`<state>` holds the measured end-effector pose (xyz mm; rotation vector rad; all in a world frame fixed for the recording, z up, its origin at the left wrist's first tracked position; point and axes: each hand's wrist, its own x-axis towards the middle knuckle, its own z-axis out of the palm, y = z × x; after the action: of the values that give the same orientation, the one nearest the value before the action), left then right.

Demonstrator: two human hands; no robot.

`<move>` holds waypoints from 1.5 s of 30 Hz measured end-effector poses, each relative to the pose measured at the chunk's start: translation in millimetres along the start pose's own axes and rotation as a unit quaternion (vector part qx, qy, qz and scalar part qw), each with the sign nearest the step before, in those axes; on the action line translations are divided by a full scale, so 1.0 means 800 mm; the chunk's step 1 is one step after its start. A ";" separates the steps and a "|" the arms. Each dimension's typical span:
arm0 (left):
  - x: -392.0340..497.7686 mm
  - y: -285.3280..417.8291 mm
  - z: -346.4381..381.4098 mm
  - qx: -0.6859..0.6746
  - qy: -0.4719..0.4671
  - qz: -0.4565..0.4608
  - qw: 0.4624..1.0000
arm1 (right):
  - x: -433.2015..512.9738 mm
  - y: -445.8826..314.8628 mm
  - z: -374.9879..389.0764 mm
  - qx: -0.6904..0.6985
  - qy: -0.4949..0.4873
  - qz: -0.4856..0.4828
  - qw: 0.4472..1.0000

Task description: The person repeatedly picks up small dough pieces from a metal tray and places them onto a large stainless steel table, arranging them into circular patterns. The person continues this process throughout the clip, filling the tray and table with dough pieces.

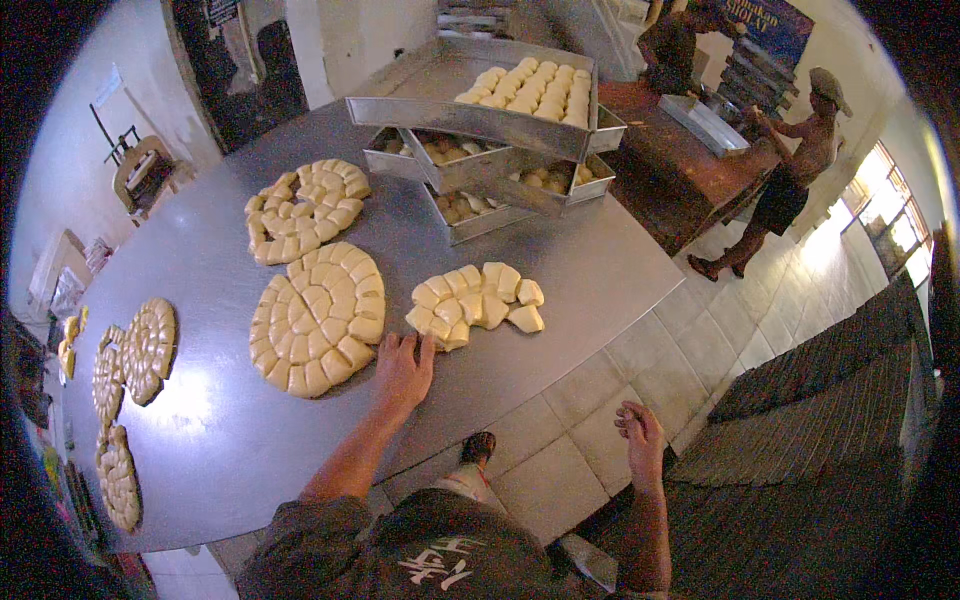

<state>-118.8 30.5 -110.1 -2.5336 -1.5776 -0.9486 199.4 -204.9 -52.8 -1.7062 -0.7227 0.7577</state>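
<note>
My left hand [403, 371] reaches over the metal tabletop [480, 405], its fingers apart. Its fingertips are at the near edge of a cluster of cut dough pieces [461, 300]; whether they press on it I cannot tell. Just left of the hand lies a round slab of dough [319, 322], scored into rings of small pieces. Behind that slab, and touching it, is another cut dough round [307, 210] with gaps in it. Off the table's edge, above the tiled floor, my right hand [641, 439] hangs with loosely curled fingers and nothing visible in it.
Metal trays [480, 161] are stacked crosswise at the back; the top one holds rows of dough balls [532, 90]. More cut dough [150, 349] lies far left. Dark ridged panels [810, 420] stand at right. Two people [802, 150] work at a wooden table [660, 180] beyond.
</note>
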 end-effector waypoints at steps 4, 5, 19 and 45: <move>0.052 0.064 0.017 -0.087 -0.003 -0.091 0.992 | 0.043 -0.028 0.007 -0.041 -0.057 -0.040 0.997; 0.068 0.082 0.008 -0.114 -0.011 -0.123 0.986 | 0.054 -0.037 0.009 -0.028 -0.064 -0.040 0.997; 0.017 0.023 -0.018 -0.178 -0.026 -0.327 0.928 | 0.360 -0.047 0.091 -0.248 -0.125 -0.364 0.889; 0.065 0.201 -0.074 -0.620 0.367 -0.377 0.582 | 0.349 -0.116 0.046 0.040 -0.305 -0.112 0.945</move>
<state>-0.1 -24.9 11.8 -0.7720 -1.8208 -3.5066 332.5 56.0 -6.9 -1.2812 -1.2651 1.1505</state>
